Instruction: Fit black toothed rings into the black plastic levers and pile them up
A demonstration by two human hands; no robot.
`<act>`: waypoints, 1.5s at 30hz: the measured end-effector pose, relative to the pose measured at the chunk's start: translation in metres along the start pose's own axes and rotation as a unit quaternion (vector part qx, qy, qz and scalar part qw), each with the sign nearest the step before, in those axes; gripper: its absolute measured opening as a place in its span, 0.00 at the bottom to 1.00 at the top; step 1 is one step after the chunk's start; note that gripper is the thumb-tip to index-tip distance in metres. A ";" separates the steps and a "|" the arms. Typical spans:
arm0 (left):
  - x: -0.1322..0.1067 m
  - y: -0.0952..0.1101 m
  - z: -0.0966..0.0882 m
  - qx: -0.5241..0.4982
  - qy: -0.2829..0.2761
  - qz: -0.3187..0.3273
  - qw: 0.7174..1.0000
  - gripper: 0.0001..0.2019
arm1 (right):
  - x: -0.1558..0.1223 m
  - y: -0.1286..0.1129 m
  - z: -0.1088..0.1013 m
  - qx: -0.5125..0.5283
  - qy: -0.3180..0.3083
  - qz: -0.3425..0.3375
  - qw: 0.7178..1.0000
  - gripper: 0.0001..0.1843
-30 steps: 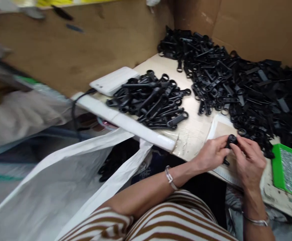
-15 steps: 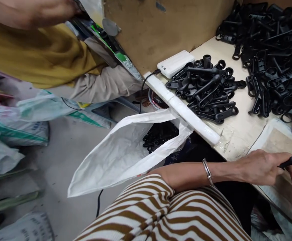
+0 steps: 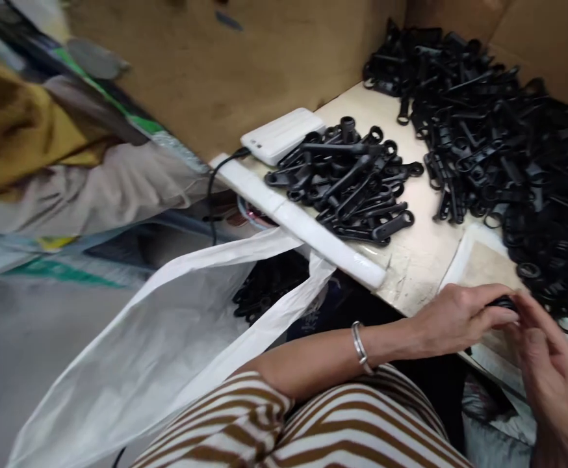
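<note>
My left hand (image 3: 452,322), a silver bangle on its wrist, pinches a small black plastic part (image 3: 502,303) between thumb and fingers. My right hand (image 3: 554,370) closes on the other end of that part, and its fingers hide much of it. Both hands are above a worn, pale pad (image 3: 466,260) at the table's front edge. Beyond them spreads a large heap of black plastic parts (image 3: 489,143), arm-shaped with ringed ends. A smaller pile of similar black parts (image 3: 347,179) lies to the left of the pad.
A white power bank (image 3: 284,135) with a black cable lies behind the smaller pile. A white padded strip (image 3: 303,221) edges the table. Below it hangs an open white sack (image 3: 132,344) with black parts inside. Cardboard walls (image 3: 245,65) stand behind. Another person's clothed leg (image 3: 103,188) is at left.
The view has swung right, so the table and both hands appear further left. The black part stays between my hands. The other person's hand has left view.
</note>
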State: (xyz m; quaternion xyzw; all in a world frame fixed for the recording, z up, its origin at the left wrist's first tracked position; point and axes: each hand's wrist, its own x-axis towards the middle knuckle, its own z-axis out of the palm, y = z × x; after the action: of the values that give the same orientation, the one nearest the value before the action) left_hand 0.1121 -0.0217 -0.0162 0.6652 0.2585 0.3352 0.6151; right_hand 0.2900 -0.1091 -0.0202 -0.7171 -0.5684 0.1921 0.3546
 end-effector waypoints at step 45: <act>0.025 -0.001 -0.005 0.306 -0.049 0.113 0.944 0.10 | 0.055 -0.009 -0.040 -0.091 0.070 -0.084 0.990 0.12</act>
State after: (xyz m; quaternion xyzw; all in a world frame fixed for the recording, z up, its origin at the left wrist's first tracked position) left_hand 0.1243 0.0005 -0.0135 0.8622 0.2410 0.2738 0.3516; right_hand 0.3259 -0.0671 0.0203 -0.7081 -0.6153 0.0588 0.3415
